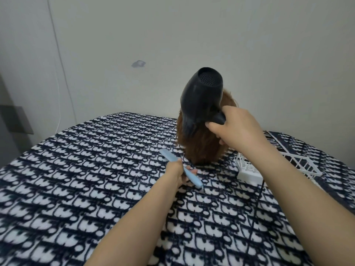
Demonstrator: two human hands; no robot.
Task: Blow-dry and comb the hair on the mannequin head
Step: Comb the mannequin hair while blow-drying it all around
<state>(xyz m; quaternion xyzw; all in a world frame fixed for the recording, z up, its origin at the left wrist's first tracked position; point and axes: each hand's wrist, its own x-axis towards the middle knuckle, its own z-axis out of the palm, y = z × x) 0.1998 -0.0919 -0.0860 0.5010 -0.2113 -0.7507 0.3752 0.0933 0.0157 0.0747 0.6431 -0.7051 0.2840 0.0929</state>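
Note:
The mannequin head (203,148) stands on the patterned blanket with its brown hair hanging down toward me; its face is hidden. My right hand (236,127) grips the handle of a black hair dryer (199,98), held up in front of the hair with its rear grille facing me and its nozzle pointing down at the hair. My left hand (177,171) holds a light blue comb (184,169) low, just left of the hair's lower ends, not touching it.
A black-and-white patterned blanket (96,179) covers the surface. A white wire rack (255,166) sits right of the mannequin. The dryer's black cord (257,204) runs down across the blanket. A white wall rises close behind, with a thin white cable at the left.

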